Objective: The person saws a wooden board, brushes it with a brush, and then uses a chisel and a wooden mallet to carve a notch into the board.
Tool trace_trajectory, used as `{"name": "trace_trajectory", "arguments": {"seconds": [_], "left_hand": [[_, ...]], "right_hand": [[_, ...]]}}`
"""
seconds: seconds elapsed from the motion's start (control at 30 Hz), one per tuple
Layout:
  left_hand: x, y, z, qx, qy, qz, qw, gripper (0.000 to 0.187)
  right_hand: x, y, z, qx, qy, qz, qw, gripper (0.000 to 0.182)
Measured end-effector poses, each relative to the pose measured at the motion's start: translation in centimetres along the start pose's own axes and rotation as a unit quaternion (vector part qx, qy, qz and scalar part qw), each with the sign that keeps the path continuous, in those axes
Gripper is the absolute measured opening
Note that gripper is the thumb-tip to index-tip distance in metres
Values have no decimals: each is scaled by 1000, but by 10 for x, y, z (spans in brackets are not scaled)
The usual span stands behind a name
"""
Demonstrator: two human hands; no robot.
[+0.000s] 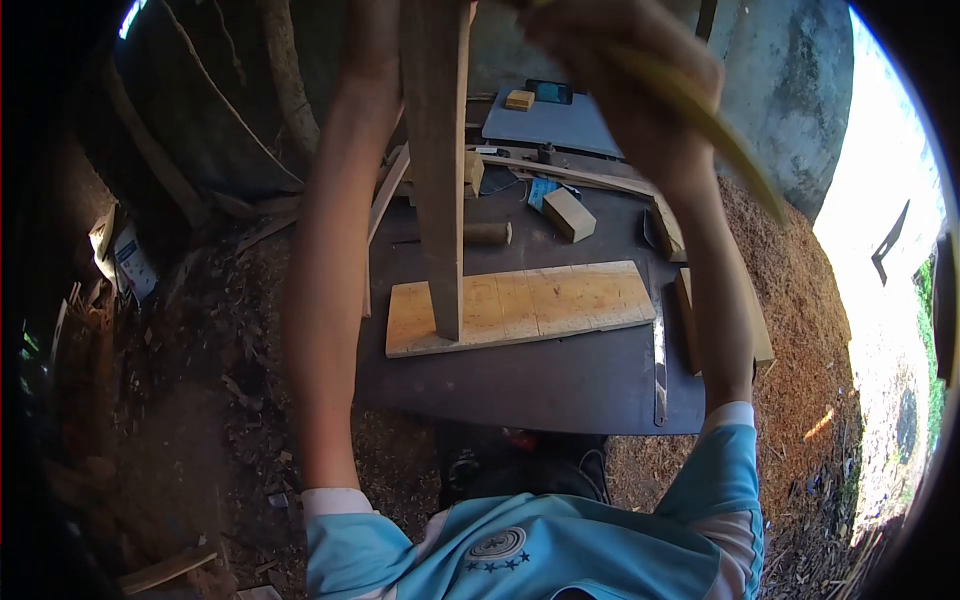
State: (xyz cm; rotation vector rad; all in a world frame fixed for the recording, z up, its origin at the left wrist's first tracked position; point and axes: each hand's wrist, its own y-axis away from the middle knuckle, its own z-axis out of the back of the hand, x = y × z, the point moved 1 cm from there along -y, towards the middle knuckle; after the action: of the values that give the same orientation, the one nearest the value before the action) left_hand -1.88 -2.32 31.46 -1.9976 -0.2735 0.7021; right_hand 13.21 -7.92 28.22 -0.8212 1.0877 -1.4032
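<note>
A long wooden board (pixel 440 180) stands on end, its lower end on a flat, pale plank (pixel 565 300) marked with several cross lines. My left hand (pixel 372 35) is against the upright board near the top edge of the view, most of its fingers hidden behind the wood or cut off. At the upper right, my right hand (pixel 650 85) is raised and blurred, closed around a long, curved yellow strip (pixel 735 150) that slants down past the wrist. What kind of thing the strip is, I cannot tell.
The dark table (pixel 530 390) carries a wooden block (pixel 569 215), a wood-handled tool (pixel 488 234) and a metal ruler (pixel 660 370). Behind, a phone (pixel 549 92) and a small wood piece (pixel 520 100) lie on a grey panel (pixel 550 125). Sawdust (pixel 800 290) heaps at the right.
</note>
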Motion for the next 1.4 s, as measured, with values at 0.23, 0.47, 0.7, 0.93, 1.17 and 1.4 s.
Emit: {"name": "trace_trajectory", "arguments": {"seconds": [0.23,0.47,0.7,0.93,1.17,1.4], "left_hand": [[-34,-1,39,138,76,27,987,33],[-30,0,37,263,196,77,941,41],[-14,13,25,73,88,98,989,41],[-37,10,44,162,131,75,975,40],[-84,26,83,63,-59,71,994,37],[-78,37,48,-38,-246,-5,969,42]], "right_hand": [[35,216,-97,419,-96,-106,897,23],[31,143,-73,297,-11,51,954,20],[10,-18,-14,-27,70,67,995,13],[18,123,-89,130,-93,-75,984,18],[36,218,-104,349,-139,-193,907,20],[-3,18,-62,-49,-4,32,998,15]]}}
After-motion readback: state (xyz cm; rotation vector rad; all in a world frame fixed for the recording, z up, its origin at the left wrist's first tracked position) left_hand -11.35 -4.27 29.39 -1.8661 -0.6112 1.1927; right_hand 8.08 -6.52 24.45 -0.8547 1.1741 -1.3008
